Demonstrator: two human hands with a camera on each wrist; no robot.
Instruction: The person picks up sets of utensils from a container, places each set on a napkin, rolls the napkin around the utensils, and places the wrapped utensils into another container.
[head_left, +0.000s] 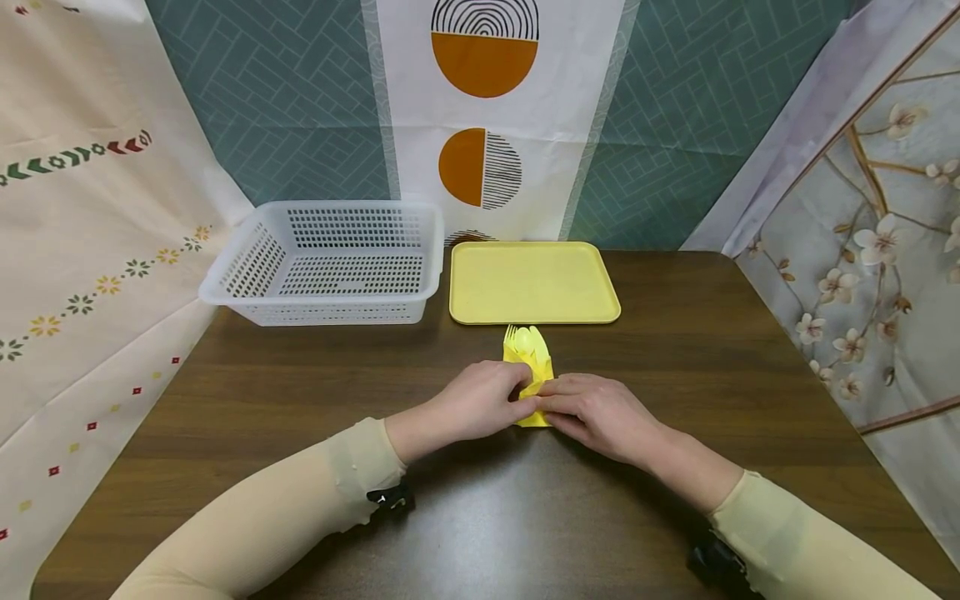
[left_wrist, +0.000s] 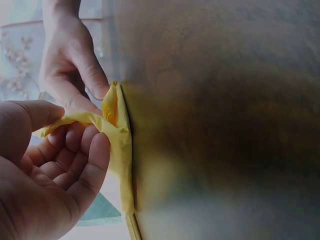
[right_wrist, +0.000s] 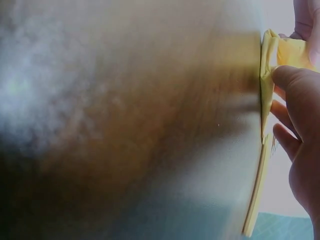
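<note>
A yellow napkin (head_left: 536,420) lies on the table around a yellow fork (head_left: 511,335), spoon (head_left: 525,342) and knife (head_left: 538,343), whose upper ends stick out at its far end. My left hand (head_left: 483,400) pinches a raised flap of the napkin (left_wrist: 80,118) between thumb and fingers, as the left wrist view shows. From the other side, my right hand (head_left: 600,412) rests its fairly straight fingers on the napkin. Its thumb (right_wrist: 286,75) touches the napkin's near edge in the right wrist view. My hands cover the middle of the bundle and the cutlery's lower ends.
Just beyond the bundle, a yellow rectangular tray (head_left: 534,283) lies flat on the brown wooden table (head_left: 690,333). To its left stands a white perforated plastic basket (head_left: 337,312). Patterned cloths hang behind the table and along both sides.
</note>
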